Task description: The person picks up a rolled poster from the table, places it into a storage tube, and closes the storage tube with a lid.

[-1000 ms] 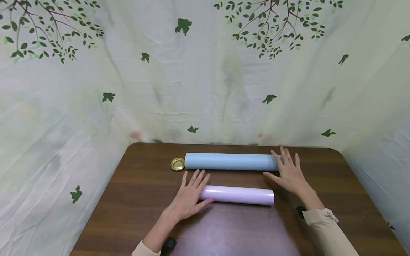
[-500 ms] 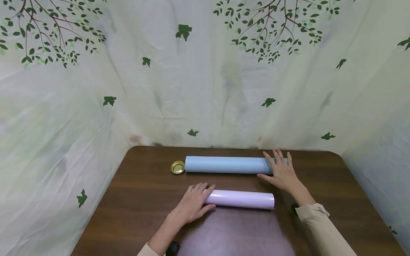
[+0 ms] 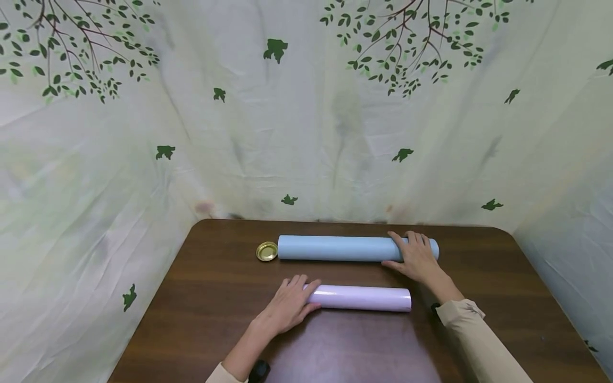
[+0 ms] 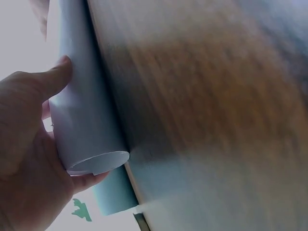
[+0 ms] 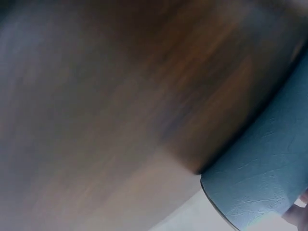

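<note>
On the bench [image 3: 210, 292], the left hand [image 3: 283, 307] grips the near lilac tube [image 3: 364, 298] by its left end, whose mouth [image 4: 96, 164] only the left wrist view shows, and the right hand [image 3: 417, 260] clasps the far blue tube [image 3: 335, 248] near its right end.

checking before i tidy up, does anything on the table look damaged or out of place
The blue roll shows creases near one end in the right wrist view, odd on an otherwise smooth surface; whether that is damage, I cannot tell. The purple roll and gold dish look fine.
</note>
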### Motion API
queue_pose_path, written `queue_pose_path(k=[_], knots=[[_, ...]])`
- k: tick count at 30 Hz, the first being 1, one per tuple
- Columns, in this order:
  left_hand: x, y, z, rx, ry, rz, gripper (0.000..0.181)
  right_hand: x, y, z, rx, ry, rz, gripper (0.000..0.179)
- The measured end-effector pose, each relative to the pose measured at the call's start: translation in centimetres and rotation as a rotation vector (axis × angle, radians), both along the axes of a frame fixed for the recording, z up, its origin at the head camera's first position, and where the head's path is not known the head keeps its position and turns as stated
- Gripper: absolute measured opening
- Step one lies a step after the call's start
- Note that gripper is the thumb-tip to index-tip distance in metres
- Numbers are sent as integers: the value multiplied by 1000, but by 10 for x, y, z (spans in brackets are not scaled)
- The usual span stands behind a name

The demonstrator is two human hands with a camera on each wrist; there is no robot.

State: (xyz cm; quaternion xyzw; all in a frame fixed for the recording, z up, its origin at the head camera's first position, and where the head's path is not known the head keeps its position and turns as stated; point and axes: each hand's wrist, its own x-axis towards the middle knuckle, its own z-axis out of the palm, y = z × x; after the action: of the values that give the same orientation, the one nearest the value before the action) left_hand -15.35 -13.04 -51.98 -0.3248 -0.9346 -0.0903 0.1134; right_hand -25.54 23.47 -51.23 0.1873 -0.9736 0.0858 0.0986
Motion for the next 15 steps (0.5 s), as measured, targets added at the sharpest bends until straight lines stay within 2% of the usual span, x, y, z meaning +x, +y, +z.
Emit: queue_pose_path(k=[7, 15], knots=[[1, -3, 0, 18, -11, 6, 43, -2, 2, -1, 13, 10, -2, 82], [1, -12, 0, 62, -14, -12, 41, -2, 4, -1, 11, 17, 13, 86]])
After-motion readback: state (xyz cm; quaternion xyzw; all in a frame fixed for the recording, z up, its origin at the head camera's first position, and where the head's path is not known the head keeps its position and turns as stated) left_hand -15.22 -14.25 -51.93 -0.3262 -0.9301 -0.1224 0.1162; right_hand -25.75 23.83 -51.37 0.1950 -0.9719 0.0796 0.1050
